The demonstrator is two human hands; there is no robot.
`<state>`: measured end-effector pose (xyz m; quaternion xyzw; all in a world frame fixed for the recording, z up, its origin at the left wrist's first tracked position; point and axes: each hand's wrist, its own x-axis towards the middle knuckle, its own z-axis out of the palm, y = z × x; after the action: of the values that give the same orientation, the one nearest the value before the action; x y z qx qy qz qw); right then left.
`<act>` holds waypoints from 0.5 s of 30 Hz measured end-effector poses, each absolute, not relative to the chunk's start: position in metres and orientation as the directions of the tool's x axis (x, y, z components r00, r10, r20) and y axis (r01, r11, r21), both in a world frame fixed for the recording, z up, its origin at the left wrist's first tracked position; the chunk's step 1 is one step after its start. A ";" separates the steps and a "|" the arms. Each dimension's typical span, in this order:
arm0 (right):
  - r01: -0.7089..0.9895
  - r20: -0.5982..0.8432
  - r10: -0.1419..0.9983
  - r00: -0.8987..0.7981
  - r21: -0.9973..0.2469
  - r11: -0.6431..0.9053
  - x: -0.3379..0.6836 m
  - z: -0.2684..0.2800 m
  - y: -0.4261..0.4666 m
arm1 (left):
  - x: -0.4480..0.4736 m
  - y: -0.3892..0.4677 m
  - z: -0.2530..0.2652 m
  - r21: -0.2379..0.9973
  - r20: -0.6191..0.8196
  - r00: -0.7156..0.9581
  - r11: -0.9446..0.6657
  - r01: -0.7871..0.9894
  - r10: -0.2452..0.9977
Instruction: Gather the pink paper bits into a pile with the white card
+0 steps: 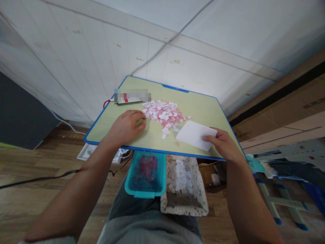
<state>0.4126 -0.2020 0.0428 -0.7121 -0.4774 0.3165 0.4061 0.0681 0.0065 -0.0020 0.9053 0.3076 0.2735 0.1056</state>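
Observation:
My right hand [220, 142] grips the right end of a white rectangular card [194, 134], thumb on top and fingers underneath. The card lies low over the front right of the small yellowish table [203, 105] with a blue rim. To its upper left is a loose pile of small white and pink paper pieces [164, 112]. My left hand [129, 127] rests on the table at the left edge of the pile, fingers loosely bent and thumb apart, with nothing visible in it. A flat phone-like object [132, 99], partly blurred out, lies behind that hand.
Below the front edge sit a teal plastic tub [162, 184] with dark reddish contents and a speckled, cream-coloured bin [184, 210] holding white pieces. Cardboard boxes [284, 105] stand on the right. A white wall [152, 61] is behind the table. A black cable [38, 180] runs at left.

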 end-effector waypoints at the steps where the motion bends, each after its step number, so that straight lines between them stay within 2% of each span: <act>1: 0.432 -0.036 0.937 0.348 -0.881 -0.194 0.409 0.043 -0.201 | 0.068 0.006 -0.002 0.362 0.428 0.662 -0.788 0.498 0.615; 5: 0.509 0.046 0.948 0.316 -0.851 -0.129 0.395 0.041 -0.192 | 0.068 0.006 -0.001 0.359 0.425 0.664 -0.788 0.500 0.615; 9: 0.634 0.074 0.965 0.250 -0.766 -0.105 0.383 0.041 -0.183 | 0.068 0.006 -0.002 0.342 0.433 0.668 -0.795 0.500 0.606; 12: 0.683 0.123 0.952 0.281 -0.722 -0.108 0.380 0.044 -0.179 | 0.068 0.006 -0.001 0.345 0.430 0.669 -0.795 0.499 0.607; 15: 0.674 0.157 0.932 0.327 -0.730 -0.113 0.378 0.046 -0.177 | 0.068 0.006 0.000 0.341 0.429 0.672 -0.797 0.498 0.603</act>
<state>0.3777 -0.1770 0.0463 -0.7254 -0.5534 0.1743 0.3705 0.0678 0.0057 -0.0001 0.9091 0.3029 0.2685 0.0983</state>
